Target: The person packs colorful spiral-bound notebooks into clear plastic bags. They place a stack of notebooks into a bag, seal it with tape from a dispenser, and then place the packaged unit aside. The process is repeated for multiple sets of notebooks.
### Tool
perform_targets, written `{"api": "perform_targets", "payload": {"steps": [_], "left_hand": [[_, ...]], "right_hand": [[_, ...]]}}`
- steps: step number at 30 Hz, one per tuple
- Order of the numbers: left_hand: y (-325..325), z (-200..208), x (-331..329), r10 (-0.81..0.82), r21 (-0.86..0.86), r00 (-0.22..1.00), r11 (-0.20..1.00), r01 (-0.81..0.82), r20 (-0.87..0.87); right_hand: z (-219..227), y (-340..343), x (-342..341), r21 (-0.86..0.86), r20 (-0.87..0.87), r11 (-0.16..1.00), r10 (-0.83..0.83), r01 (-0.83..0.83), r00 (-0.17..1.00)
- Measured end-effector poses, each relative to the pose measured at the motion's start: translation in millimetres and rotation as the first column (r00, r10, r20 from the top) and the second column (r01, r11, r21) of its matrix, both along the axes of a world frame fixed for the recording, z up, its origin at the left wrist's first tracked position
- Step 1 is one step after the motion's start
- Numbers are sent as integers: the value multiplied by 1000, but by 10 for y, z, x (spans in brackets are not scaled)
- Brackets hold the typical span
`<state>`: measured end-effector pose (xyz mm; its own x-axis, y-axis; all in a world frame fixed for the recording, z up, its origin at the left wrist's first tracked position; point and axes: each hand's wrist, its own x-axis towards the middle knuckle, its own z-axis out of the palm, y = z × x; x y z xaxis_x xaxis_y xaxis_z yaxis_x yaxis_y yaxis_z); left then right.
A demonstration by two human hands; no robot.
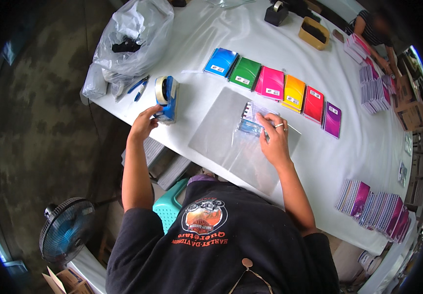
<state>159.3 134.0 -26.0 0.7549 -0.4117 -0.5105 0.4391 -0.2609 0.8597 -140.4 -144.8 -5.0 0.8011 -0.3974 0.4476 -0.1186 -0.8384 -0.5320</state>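
The left hand (143, 125) grips the blue plastic tape holder (166, 98) at the table's edge, while the right hand (273, 139) lies flat on the thin, slippery clear bag (250, 128), probably best pinched by its edge.

One head-worn fisheye view looks steeply down, close over the table (211, 44).

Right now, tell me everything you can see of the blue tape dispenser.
The tape dispenser is a handheld kind with a blue body that looks like plastic, carrying a roll of pale tape on its upper part. It stands upright on the white table, near the edge on the person's left side, beside a clear plastic bag and blue pens. The left hand touches its lower end with the fingertips; whether it grips it is unclear.
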Motion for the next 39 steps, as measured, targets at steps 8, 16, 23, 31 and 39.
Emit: {"api": "perform_targets", "payload": {"steps": [8, 16, 23, 31, 39], "left_hand": [[56, -8, -283, 68, 295, 564, 798, -526, 823], [-1893, 159, -2154, -308, -146, 943, 935, 324, 125], [-1733, -296, -1895, -506, 574, 632, 811, 116, 587], [-1895, -150, -1361, -790, 75, 360, 452, 889, 497], [-3370, 995, -3433, -271, 341, -305, 97, 935, 913]], "right_hand": [[-96, -67, -62, 38, 57, 999, 25, -27, 998], [-157, -62, -113, 305, 173, 944, 71, -122, 982], [211, -81, -129, -208, -203, 977, -80, 37, 976], [236, -270, -316, 365, -60, 931, 18, 5, 998], [817, -126, -2780, 91, 2, 735, -675, 672, 738]]}}
